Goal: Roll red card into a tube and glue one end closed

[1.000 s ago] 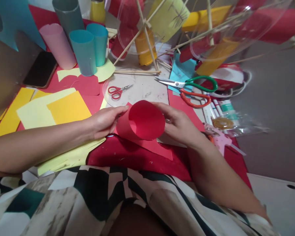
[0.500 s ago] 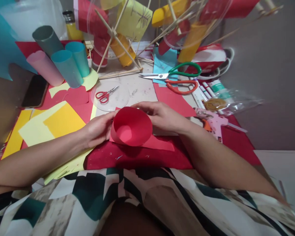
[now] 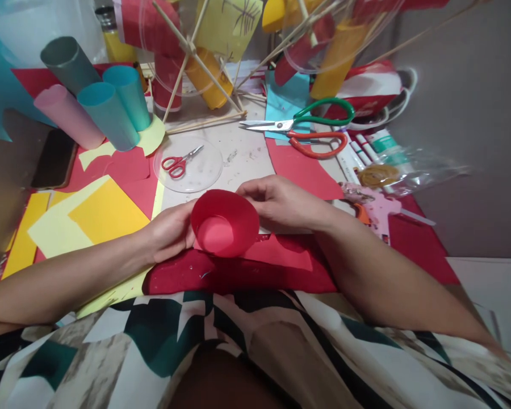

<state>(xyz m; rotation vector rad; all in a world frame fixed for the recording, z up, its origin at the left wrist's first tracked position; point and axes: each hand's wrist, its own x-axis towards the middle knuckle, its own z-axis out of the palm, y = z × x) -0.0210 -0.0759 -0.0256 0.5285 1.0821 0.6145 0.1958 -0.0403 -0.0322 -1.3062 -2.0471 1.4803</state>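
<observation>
A red paper tube (image 3: pixel 225 227), with its open end facing me, is held between both hands at the front of the table. My left hand (image 3: pixel 172 230) cups its left side, with some fingers hidden behind it. My right hand (image 3: pixel 276 201) grips the far right of its rim between thumb and fingers. Under the tube lies a flat red paper sheet (image 3: pixel 287 253). Just beyond it, small red-handled scissors (image 3: pixel 181 163) rest on a clear plastic disc (image 3: pixel 208 176).
Large scissors (image 3: pixel 298 128) with green and orange handles lie farther back. Paper tubes (image 3: pixel 111 119) stand at the left near a phone (image 3: pixel 54 159). Behind is a stick frame (image 3: pixel 191 48). Yellow sheets (image 3: pixel 106 210) lie left; a pink glue gun (image 3: pixel 378 213) lies right.
The red paper tube has tilted, so more of its inside shows. My right hand's fingers have drawn in toward the rim. The view has shifted slightly.
</observation>
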